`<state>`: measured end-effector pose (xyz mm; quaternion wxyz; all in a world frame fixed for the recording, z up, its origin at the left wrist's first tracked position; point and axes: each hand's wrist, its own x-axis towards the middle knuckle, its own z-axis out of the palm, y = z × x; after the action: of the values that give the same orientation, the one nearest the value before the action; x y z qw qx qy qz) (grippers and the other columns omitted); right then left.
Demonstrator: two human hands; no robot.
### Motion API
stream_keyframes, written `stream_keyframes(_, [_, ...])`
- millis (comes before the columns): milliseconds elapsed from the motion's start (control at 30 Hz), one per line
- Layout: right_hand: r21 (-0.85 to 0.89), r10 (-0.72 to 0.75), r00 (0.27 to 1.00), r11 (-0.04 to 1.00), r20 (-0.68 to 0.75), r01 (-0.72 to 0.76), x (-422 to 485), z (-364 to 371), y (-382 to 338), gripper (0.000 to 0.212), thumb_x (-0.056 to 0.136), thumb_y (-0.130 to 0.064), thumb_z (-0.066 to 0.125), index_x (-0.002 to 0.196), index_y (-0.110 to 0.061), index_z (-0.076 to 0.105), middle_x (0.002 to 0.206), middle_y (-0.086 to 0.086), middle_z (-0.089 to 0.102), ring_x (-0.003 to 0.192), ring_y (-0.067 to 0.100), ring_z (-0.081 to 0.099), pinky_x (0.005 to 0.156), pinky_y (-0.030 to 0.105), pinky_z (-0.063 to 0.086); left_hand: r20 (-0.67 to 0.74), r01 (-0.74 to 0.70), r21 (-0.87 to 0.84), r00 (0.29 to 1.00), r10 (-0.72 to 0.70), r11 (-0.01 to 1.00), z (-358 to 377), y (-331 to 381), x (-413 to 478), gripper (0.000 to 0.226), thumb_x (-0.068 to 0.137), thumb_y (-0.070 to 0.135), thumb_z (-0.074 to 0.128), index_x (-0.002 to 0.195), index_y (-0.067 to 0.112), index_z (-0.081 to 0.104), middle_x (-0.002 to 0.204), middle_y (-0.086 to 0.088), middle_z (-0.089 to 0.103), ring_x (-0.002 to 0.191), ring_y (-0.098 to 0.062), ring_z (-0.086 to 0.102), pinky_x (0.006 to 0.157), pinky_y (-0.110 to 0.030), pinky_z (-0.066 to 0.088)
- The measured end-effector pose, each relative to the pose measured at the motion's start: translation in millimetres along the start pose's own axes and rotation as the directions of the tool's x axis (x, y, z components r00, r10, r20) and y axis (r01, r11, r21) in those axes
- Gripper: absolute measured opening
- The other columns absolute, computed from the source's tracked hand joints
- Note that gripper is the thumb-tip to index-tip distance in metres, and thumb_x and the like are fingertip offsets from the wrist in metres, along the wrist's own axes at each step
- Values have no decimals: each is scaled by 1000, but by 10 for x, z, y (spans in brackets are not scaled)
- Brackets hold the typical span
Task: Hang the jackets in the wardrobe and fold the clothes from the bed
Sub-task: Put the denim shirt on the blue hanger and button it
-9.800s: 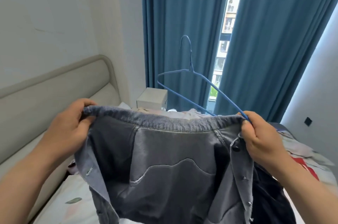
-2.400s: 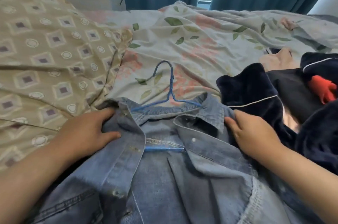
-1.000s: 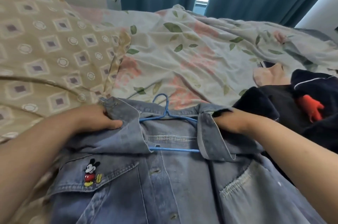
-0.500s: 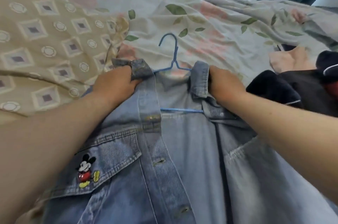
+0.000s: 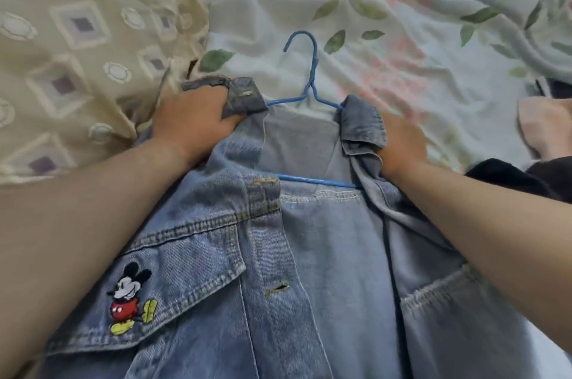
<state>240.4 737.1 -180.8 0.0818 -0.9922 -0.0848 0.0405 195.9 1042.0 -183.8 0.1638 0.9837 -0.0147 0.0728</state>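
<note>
Lying front-up on the bed's floral sheet [image 5: 402, 38], the denim jacket [image 5: 309, 270] already has the blue wire hanger [image 5: 311, 75] threaded inside it. The hook pokes out past the neck opening and the lower bar shows across the open front. The left hand [image 5: 195, 121] has its grip clamped on the left collar point, fingers curled round a bunched fold of denim. The right hand [image 5: 402, 143] holds the right collar just beside the hanger's shoulder. Its fingertips are tucked under the fold and hidden, so that grip reads as closed on the cloth rather than plainly seen.

Denim like this looks thick and fairly heavy. It is soft enough to fold, stiff enough at collar and placket to keep a crease, and not slippery. The thin hanger is the weak part — it will probably flex, and the jacket could slide off one shoulder if lifted unevenly. The shoulders look not quite squared on the wire yet, so settling them seems the step in hand. After that the best place to take hold is the hook itself, with a hand supporting the collar.

A cartoon mouse patch [image 5: 130, 298] sits on the chest pocket flap, a beige patterned quilt [image 5: 77, 38] lies to the left, and a dark garment [image 5: 507, 174] waits at the right edge.
</note>
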Motion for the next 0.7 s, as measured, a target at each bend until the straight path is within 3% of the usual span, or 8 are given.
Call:
stream_keyframes(133, [36,7,1000,999,8,-8,1,2,4,23,99,-27,44,102,-16,64,92,15,66,89,37,63,70,32,38,-47,-34,4,998,34,999,-42,34,-41,39,83,60,40,68,24,36,67,-11,60,64,-36,60,70,-51,47])
stream_keyframes(267, [45,12,999,999,30,-14,5,19,18,21,97,-31,48,101,-20,65,88,13,65,87,37,64,72,37,46,-12,3,-16,1000,-3,1000,-9,14,-29,35,80,55,46,68,24,34,70,-14,61,65,-38,61,55,-38,40])
stream_keyframes(333, [58,11,1000,998,25,-13,7,34,21,13,95,-26,51,82,-24,53,72,9,56,78,38,64,63,35,43,-12,26,16,1000,-26,1000,13,-5,-37,32,80,51,52,70,23,39,71,-14,62,64,-38,62,53,-33,35])
stream_keyframes(400, [54,3,999,999,42,-5,-4,32,20,18,92,-26,51,78,-29,42,68,7,54,72,37,63,60,32,40,-6,56,36,998,-56,998,27,7,-53,31,82,47,56,71,21,43,72,-14,62,64,-39,62,52,-32,35])
stream_keyframes(533, [69,-59,998,996,35,57,-4,-4,43,6,86,-29,59,85,-23,61,77,13,67,73,38,65,60,33,40,22,129,80,991,-131,988,42,34,-26,31,85,36,69,78,8,56,78,-18,64,71,-41,63,57,-43,47])
stream_keyframes(600, [45,-112,994,993,18,111,-20,-7,47,25,81,-40,62,98,-21,66,80,12,68,76,37,66,64,36,44,5,124,90,992,-125,988,38,30,-16,35,85,38,68,80,5,60,80,-21,65,72,-42,63,60,-45,48])
stream_keyframes(700, [61,-156,987,986,-28,157,-52,-25,31,54,73,-61,37,99,-22,65,85,10,69,81,38,66,67,36,44,-24,101,97,995,-99,990,46,12,-24,36,84,42,64,73,9,54,75,-19,63,70,-41,63,62,-43,46])
